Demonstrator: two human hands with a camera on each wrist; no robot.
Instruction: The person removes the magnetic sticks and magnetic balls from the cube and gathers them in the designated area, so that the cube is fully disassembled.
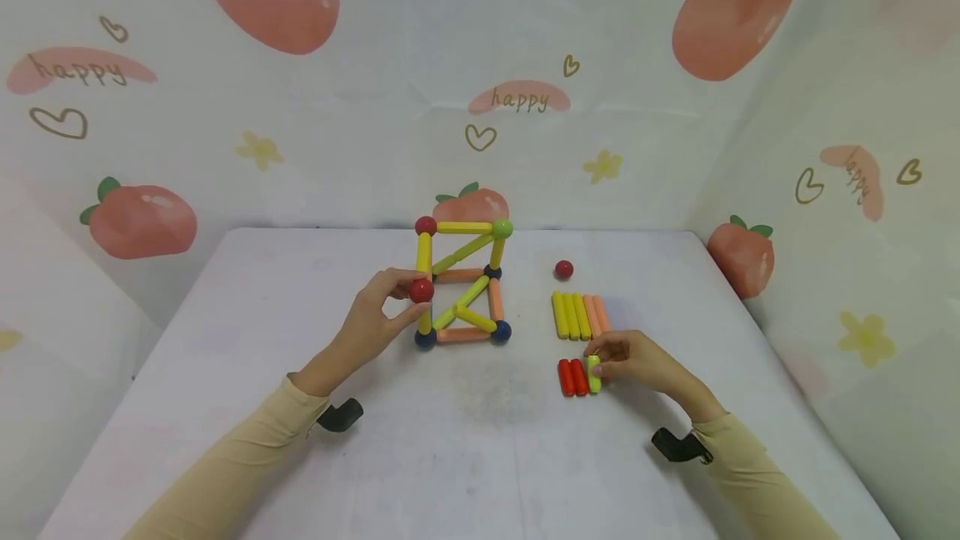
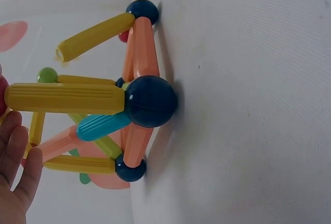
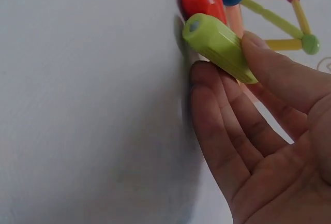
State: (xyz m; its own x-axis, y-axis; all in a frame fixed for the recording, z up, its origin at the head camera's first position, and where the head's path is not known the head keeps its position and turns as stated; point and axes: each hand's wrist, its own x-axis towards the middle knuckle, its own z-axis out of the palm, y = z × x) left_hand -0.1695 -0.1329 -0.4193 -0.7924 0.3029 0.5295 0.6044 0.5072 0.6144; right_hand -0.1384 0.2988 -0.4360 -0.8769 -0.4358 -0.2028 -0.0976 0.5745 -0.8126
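Observation:
My left hand (image 1: 377,307) pinches a red ball (image 1: 422,290) at the front left of a magnetic rod-and-ball frame. In the left wrist view, a yellow rod (image 2: 64,98) runs from that ball down to a dark blue ball (image 2: 151,101) on the table. The frame has a red ball (image 1: 426,226) and a green ball (image 1: 502,228) at its back top corners. At the right, my right hand (image 1: 637,359) holds a short lime-green rod (image 3: 220,45) between thumb and fingers, beside two short red rods (image 1: 572,377).
Behind my right hand lies a row of yellow rods (image 1: 572,316) and orange rods (image 1: 597,317). A loose red ball (image 1: 564,270) sits farther back. The white table (image 1: 465,457) meets a patterned cloth backdrop (image 1: 360,148) behind and at the right.

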